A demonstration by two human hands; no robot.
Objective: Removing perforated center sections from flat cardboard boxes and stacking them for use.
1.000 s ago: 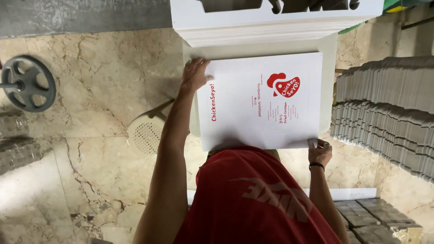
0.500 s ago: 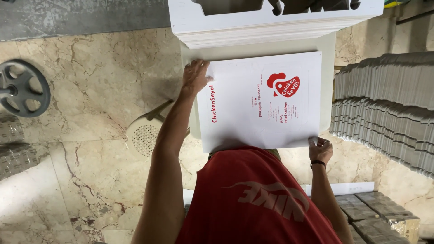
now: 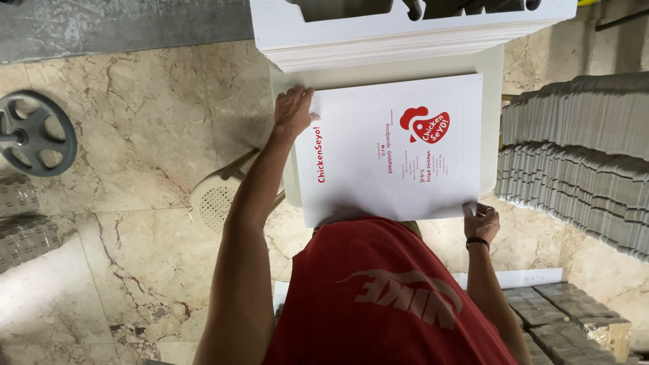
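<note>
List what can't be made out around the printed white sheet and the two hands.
- Near edge of the white sheet: head view, hidden behind the red shirt.
- What lies under the sheet: covered by it.
- Left hand fingertips at the far corner: too small to tell grip.
- Right hand fingers: partly behind the sheet corner.
- White stack: cut by the top edge.

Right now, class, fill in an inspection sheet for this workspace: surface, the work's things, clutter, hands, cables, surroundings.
Surface: small pale table, mostly covered by the sheet.
Work's things: flat white printed card sheet with red print, lying on the table; stack of white die-cut sheets at its far edge.
Clutter: nothing seen on the table.
Hands: left hand on the sheet's far left corner; right hand, black wristband, at its near right corner.
Cables: nothing seen.
Surroundings: marble floor; grey handwheel; pale perforated stool; rows of stacked grey card to the right.
</note>
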